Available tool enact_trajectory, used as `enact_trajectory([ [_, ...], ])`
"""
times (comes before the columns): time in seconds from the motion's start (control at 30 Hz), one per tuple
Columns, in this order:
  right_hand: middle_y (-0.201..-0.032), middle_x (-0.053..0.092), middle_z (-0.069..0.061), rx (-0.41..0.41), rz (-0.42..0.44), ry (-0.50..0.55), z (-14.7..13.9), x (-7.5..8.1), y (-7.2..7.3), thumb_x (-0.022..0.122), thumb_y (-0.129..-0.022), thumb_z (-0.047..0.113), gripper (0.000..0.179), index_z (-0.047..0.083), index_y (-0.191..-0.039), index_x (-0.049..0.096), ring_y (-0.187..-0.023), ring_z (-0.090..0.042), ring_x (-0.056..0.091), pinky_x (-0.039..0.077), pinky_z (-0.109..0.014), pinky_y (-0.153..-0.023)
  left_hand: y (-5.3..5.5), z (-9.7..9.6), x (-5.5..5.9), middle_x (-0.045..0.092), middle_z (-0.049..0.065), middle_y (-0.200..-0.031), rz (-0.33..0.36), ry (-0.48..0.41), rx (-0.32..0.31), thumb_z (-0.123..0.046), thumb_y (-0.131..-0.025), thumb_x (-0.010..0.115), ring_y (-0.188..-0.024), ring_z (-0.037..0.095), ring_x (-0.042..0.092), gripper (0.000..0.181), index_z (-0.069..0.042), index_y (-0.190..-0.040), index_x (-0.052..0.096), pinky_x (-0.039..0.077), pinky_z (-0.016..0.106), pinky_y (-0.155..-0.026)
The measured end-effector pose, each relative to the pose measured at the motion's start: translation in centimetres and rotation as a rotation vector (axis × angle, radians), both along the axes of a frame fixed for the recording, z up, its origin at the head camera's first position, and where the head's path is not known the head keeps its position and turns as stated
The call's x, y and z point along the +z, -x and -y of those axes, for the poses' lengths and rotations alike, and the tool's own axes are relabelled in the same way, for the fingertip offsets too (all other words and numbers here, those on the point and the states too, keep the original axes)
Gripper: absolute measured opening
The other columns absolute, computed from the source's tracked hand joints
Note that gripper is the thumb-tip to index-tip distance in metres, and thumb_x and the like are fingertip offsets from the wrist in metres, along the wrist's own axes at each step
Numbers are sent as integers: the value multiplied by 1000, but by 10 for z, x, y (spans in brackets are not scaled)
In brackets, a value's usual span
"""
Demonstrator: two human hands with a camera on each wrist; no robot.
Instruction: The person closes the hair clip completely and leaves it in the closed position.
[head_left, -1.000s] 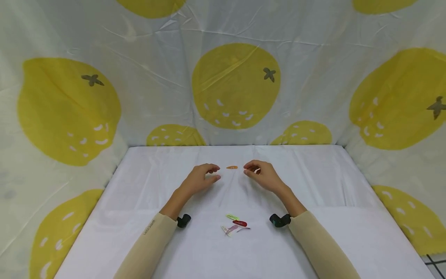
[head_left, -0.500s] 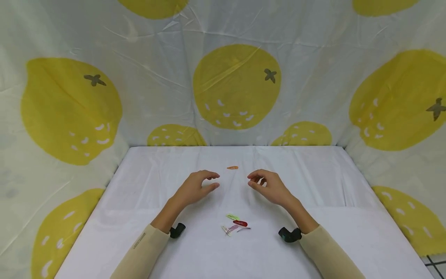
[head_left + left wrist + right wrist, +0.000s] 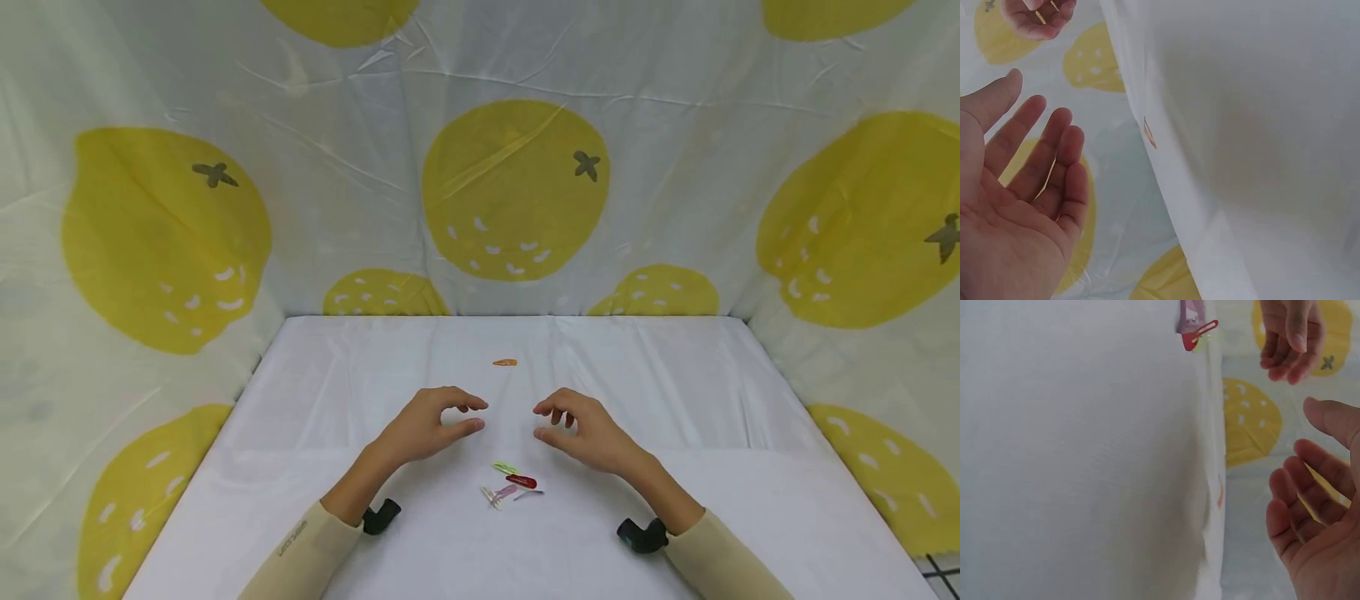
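Observation:
An orange snap hair clip (image 3: pixel 505 362) lies by itself toward the back of the white table. Nearer the person is a small pile of hair clips: a red one (image 3: pixel 522 481), a green one (image 3: pixel 505 468), a purple one (image 3: pixel 507 491) and a few pale ones. My left hand (image 3: pixel 429 425) hovers left of the middle, fingers relaxed and slightly bent, nothing in it. Facing it, my right hand (image 3: pixel 588 432) is also bare, thumb apart from the loosely bent fingers. Both hands are above the table, between the orange clip and the pile.
White cloth covers the table (image 3: pixel 675 375). A curtain printed with yellow lemons (image 3: pixel 516 190) rises behind it and along both sides. Black wrist cameras sit on the left wrist (image 3: pixel 381 517) and the right wrist (image 3: pixel 642 536).
Both hands have drawn back from beside the orange clip toward the person and the pile. The fingers of the right hand have spread a little. The clips have stayed where they were.

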State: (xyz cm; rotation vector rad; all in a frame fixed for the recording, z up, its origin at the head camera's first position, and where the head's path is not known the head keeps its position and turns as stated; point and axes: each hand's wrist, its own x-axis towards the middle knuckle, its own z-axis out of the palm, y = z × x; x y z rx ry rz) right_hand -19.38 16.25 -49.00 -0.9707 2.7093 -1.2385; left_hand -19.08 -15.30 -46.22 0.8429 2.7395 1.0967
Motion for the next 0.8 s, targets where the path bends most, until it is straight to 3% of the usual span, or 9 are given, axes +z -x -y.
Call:
enact_trajectory([
  [0.3, -111, 72, -1, 65, 3, 12, 0, -7, -14, 76, -95, 31, 29, 14, -118, 71, -92, -12, 61, 53, -30, -82, -12, -8, -4, 75, 3, -121, 25, -11, -60, -33, -94, 77, -110, 27, 68, 37, -14, -125, 74, 54, 50, -97],
  [0.8, -105, 70, 3, 176, -1, 41, 12, -26, -19, 78, -94, 29, 28, 15, -116, 72, -85, -15, 60, 51, -26, -76, -23, -21, -13, 78, -1, -107, 9, 41, -140, -27, -91, 80, -99, 20, 70, 28, -11, -114, 78, 57, 39, -89],
])
